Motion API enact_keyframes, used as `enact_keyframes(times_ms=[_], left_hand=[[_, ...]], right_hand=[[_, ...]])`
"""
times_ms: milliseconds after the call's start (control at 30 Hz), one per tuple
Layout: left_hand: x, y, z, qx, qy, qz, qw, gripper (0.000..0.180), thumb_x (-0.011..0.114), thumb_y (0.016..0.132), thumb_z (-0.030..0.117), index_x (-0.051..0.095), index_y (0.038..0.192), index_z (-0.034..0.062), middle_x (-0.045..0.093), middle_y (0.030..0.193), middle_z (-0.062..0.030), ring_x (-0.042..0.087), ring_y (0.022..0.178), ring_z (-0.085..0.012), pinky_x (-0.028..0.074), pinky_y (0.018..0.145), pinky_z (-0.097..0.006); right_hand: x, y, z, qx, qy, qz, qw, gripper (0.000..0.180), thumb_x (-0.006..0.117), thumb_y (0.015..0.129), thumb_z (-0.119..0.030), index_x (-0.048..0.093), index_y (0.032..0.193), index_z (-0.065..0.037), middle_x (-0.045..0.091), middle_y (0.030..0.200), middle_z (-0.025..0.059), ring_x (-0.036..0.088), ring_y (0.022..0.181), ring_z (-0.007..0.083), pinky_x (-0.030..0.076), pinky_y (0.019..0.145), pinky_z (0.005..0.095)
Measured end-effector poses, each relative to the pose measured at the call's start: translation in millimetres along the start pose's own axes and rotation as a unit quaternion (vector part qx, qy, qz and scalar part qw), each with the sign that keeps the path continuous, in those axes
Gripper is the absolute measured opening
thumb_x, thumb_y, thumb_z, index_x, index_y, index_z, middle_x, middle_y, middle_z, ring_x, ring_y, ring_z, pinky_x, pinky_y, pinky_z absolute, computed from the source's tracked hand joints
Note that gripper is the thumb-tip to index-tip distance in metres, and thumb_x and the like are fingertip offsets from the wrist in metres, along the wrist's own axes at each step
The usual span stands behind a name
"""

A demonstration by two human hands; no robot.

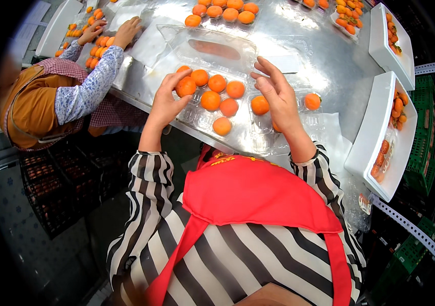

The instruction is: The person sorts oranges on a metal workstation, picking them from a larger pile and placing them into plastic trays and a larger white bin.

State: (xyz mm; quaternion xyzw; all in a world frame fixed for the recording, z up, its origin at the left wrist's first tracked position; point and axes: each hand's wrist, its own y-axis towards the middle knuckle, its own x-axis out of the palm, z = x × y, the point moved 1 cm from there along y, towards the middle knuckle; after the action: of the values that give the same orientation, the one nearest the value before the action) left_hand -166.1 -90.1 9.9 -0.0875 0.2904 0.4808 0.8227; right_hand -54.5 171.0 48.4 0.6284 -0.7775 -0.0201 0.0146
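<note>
- Head view: the clear tray holds orange fruits, its lid open behind it
- Left hand, at the tray's left side, half-curled around one fruit (whether gripped, cannot tell)
- Right hand, right of the tray, empty, fingers loosely spread

Over on the left, a co-worker in a mustard top and flowered sleeves leans in, with both hands over a cluster of orange fruit. Behind that stands a white box, and dark crates sit low beneath. Across on the right I see two more white boxes, the upper one and the lower one, both holding fruit, then a green crate beside them and a perforated pale strip below.
</note>
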Motion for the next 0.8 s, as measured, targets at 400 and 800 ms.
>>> enact_keyframes(times_ms=[400,800], left_hand=[[1,2,2,0.091,0.118,-0.075,0.986,0.066,0.069,0.072,-0.006,0.057,0.134,0.0122,0.058,0.127,-0.0132,0.055,0.119,-0.0340,0.045,0.101,-0.039],[7,-1,-4,0.121,0.140,-0.114,0.976,0.060,0.063,0.075,-0.010,0.059,0.131,0.0107,0.058,0.127,-0.0114,0.053,0.120,-0.0328,0.045,0.101,-0.040]], right_hand=[[1,-2,0,-0.011,-0.012,0.003,1.000,0.059,0.055,0.100,-0.034,0.040,0.147,-0.002,0.049,0.141,0.0191,0.054,0.126,0.0267,0.045,0.100,0.0363],[6,-6,-2,-0.008,-0.009,0.005,1.000,0.060,0.055,0.099,-0.034,0.040,0.147,-0.002,0.050,0.140,0.0193,0.055,0.125,0.0261,0.045,0.100,0.0364]])
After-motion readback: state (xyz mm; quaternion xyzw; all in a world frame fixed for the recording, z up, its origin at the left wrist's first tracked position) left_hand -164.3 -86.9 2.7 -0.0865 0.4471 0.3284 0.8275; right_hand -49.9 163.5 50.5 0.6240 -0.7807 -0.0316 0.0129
